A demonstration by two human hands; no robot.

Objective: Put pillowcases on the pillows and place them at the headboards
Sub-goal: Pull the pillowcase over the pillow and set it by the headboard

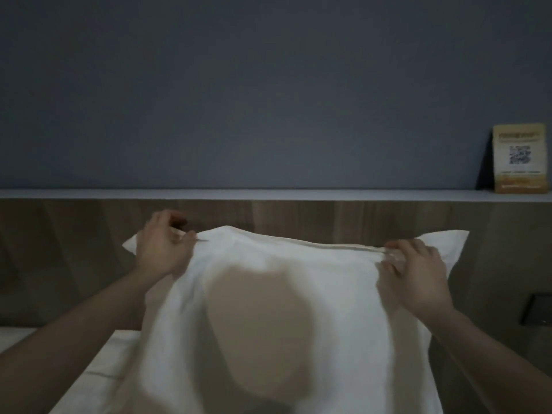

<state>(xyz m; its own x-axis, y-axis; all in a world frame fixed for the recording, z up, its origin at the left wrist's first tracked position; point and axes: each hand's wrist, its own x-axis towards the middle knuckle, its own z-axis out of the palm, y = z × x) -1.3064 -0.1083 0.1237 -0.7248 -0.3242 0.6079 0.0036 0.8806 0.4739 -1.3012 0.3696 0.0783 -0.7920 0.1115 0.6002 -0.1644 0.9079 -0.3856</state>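
A white pillow in its pillowcase (298, 264) stands upright in front of me, its top edge level with the lower part of the wooden headboard (298, 216). My left hand (162, 246) grips the pillowcase near its upper left corner. At the upper right corner, my right hand (415, 270) pinches the top seam. A round shadow falls across the pillow's middle. The pillow's lower part runs out of the frame.
A narrow ledge (268, 194) tops the headboard below a grey-blue wall. A yellow card with a QR code (519, 158) stands on the ledge at far right. The white bed sheet (98, 369) lies at lower left. A dark wall plate (537, 309) sits at right.
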